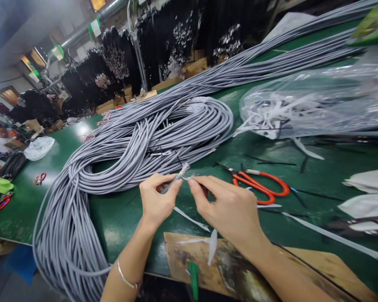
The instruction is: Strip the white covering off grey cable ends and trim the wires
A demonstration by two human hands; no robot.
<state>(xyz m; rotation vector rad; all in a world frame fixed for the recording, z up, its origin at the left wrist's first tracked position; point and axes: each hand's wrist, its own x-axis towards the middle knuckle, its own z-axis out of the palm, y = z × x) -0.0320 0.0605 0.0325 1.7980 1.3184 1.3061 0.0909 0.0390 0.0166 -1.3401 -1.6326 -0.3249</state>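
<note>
Nearest: brown stained board (179, 262) at the near edge of the green surface (119, 218), a green object (193, 279) against it; a loose white strip (212, 247) lies partly over the board. Silver bangle (124, 276) on the left forearm.

Just beyond, the two hands work close together above the surface. Left hand (159, 199): thumb and fingers closed around a short length of grey cable (172, 184), its frayed, pale end (185, 169) projecting up past the thumb. Right hand (227, 205): thumb and index fingertip pinched together at the fine strands beside that end, other fingers curled in.

To the right of the right hand, orange-handled scissors (275, 182) lie on the surface, blades toward the coil. Further right: white fabric (368, 184) and a dark tool (365, 224), blurred, type unclear.

Beyond the hands, a large looped coil of grey cables (119, 167) fills the middle and left; a clear plastic bag (334, 100) containing white strips lies to its right. Behind both, a long bundle of grey cables (255, 63) runs to the upper right.

Farthest: dark hanging bundles (115, 54), cartons (197, 67), and a person (0, 142) at far left.
</note>
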